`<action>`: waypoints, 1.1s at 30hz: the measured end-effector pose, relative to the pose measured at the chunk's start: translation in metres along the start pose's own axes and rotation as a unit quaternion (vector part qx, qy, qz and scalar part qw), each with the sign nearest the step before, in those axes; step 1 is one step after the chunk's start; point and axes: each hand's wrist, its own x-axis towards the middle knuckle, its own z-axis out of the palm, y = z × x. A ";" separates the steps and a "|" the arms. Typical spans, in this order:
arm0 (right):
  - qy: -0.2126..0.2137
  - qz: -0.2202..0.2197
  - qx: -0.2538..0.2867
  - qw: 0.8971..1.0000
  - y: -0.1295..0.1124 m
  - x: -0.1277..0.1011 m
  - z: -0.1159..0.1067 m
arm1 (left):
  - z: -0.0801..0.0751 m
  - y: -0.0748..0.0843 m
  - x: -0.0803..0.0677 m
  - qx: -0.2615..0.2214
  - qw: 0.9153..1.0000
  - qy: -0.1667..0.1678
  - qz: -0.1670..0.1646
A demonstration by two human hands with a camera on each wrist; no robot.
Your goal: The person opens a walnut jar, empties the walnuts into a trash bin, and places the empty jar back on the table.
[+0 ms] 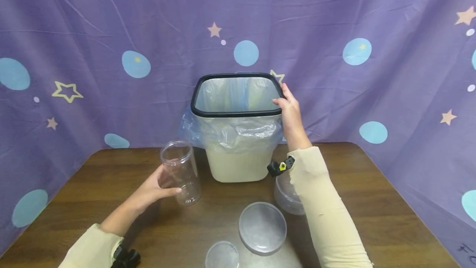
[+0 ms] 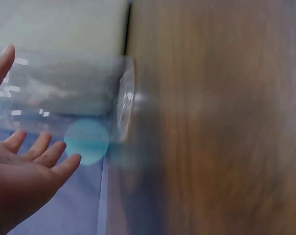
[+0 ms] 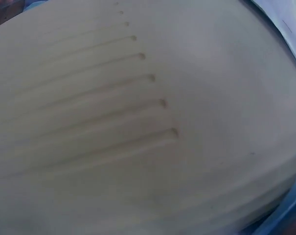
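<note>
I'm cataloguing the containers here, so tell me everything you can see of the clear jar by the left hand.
The clear jar is a tall, see-through cylinder, plastic by its look, open at the top with no lid, and seems empty. It stands upright on the brown wooden table, just left of the cream bin and apart from it. The left hand cups its side with relaxed fingers, thumb on the near face.

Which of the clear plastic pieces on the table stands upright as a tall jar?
The clear jar at the left hand, left of the bin. The others are low round pieces: two lids in front, one behind the right sleeve.
</note>
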 end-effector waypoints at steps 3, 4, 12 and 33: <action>-0.006 -0.008 -0.011 1.000 0.000 0.002 -0.002 | -0.009 -0.002 0.001 0.007 1.000 -0.009 0.015; -0.008 -0.011 -0.014 1.000 0.000 0.002 -0.003 | -0.012 -0.003 0.001 0.008 1.000 -0.010 0.021; -0.019 -0.011 -0.037 0.999 -0.001 0.006 -0.006 | -0.035 -0.007 0.000 0.001 0.998 -0.033 0.048; -0.133 -0.165 -0.313 0.926 0.020 0.004 -0.078 | -0.072 0.010 0.010 0.124 0.991 0.007 0.044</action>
